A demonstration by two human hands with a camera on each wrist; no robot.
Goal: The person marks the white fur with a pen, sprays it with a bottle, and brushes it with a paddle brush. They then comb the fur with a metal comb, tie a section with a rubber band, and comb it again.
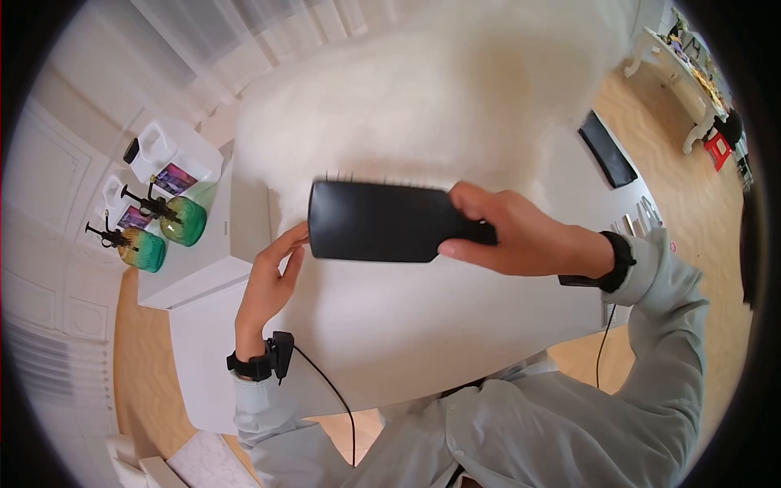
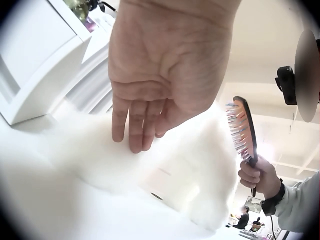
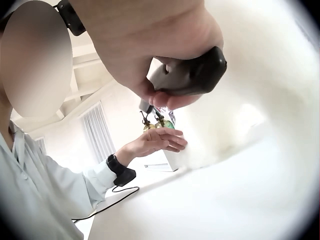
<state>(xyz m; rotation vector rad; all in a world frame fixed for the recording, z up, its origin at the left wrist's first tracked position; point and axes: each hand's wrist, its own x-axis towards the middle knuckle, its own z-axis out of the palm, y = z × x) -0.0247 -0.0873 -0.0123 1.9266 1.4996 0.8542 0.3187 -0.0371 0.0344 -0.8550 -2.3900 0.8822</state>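
Observation:
My right hand [image 1: 521, 232] grips the handle of a black paddle hairbrush [image 1: 374, 220], held over a big white fluffy mass [image 1: 407, 106] on the table. The flat black back of the brush faces the head camera. In the left wrist view the brush's orange pad and thin bristles [image 2: 237, 130] point toward the fluff. My left hand [image 1: 272, 281] has loosely straight fingers and holds nothing. Its fingertips are right at the fluff, and in the head view they come close to the end of the brush.
Two green-yellow spray bottles [image 1: 185, 221] and white jugs [image 1: 175, 154] stand on a white cabinet [image 1: 203, 256] at left. A dark flat case [image 1: 608, 150] and metal tools [image 1: 637, 222] lie at the white table's right side. Cables hang from both wrists.

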